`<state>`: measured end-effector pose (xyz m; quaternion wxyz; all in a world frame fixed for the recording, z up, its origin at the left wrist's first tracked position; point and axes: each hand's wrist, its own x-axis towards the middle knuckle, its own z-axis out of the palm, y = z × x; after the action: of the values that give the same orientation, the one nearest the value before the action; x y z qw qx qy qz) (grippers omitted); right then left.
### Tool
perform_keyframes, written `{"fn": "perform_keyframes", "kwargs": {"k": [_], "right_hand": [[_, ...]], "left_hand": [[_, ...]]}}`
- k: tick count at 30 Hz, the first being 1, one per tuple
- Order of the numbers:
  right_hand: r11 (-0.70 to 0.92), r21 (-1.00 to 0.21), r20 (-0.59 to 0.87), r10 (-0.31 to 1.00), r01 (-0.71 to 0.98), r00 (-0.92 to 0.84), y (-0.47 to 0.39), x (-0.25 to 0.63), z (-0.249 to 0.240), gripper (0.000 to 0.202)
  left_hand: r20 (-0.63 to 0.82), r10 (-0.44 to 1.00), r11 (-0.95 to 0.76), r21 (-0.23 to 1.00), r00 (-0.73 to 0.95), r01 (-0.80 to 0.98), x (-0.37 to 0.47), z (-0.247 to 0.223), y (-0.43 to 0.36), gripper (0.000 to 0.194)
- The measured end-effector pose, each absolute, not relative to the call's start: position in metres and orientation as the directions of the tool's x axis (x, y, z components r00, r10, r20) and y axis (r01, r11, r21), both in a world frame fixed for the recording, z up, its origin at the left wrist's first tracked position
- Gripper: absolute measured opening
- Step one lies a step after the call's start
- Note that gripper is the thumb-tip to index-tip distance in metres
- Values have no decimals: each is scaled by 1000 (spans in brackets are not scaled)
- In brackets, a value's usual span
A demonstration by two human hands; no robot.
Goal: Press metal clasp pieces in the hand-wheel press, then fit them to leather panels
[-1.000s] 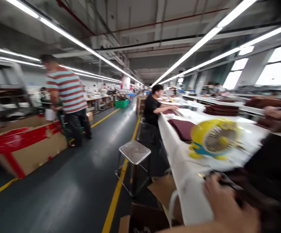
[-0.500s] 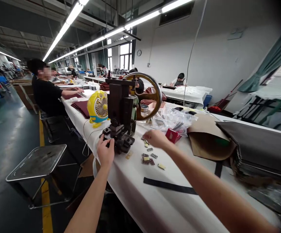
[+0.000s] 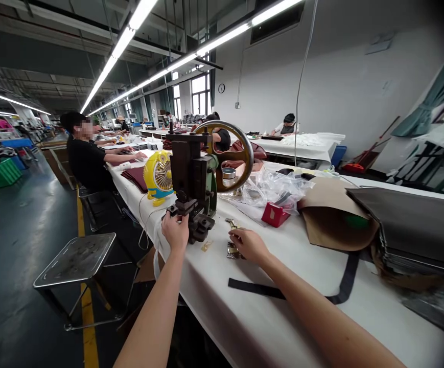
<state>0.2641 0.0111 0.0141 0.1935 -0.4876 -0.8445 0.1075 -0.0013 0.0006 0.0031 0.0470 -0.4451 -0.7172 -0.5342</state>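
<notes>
As the left hand (image 3: 176,233) touches one press (image 3: 185,166), one fan (image 3: 159,176) stands

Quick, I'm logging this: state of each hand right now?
Left hand: partly closed at the dark press; grip unclear.
Right hand: curled near small pieces; any hold cannot be told.

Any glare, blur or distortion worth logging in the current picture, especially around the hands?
Head view: ceiling strip light blown out white, sheen on the dark floor; head view: upper right corner black, plastic at lower right soft, scene stretched toward the edges; head view: left hand and right hand fairly sharp, small pieces beside the right hand too tiny to make out.
</notes>
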Motion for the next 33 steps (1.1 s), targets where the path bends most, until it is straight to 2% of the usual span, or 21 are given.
{"fn": "perform_keyframes", "kwargs": {"k": [5, 9, 15, 19, 22, 25, 27, 30, 33], "right_hand": [[606, -407, 339, 795, 684, -503, 11, 227, 45, 41], [648, -361, 225, 758, 670, -612, 38, 181, 71, 52], [709, -364, 99, 675, 604, -732, 70, 156, 76, 58], [739, -366, 144, 646, 566, -750, 59, 184, 79, 52], [680, -371, 189, 722, 633, -665, 44, 220, 75, 39], [579, -375, 95, 801, 724, -592, 30, 252, 59, 26], [541, -391, 38, 817, 744, -575, 24, 265, 45, 20], [496, -455, -16, 826, 739, -564, 20, 269, 29, 12], [451, -554, -4, 839, 700, -544, 20, 267, 25, 14]], "left_hand": [[483, 571, 71, 777, -664, 625, 6, 7, 1, 28], [466, 560, 70, 797, -685, 600, 8, 11, 1, 30], [480, 536, 44, 805, -694, 591, 9, 14, 2, 25], [483, 519, 3, 824, -706, 567, 10, 15, 0, 24], [467, 514, -22, 846, -720, 533, 1, 8, -17, 25], [474, 476, -27, 849, -740, 527, -23, -22, -55, 22], [486, 456, 45, 824, -746, 565, -43, -55, -88, 21], [499, 481, 235, 719, -721, 654, -63, -103, -132, 26], [538, 550, 208, 652, -639, 729, -50, -114, -154, 33]]}}
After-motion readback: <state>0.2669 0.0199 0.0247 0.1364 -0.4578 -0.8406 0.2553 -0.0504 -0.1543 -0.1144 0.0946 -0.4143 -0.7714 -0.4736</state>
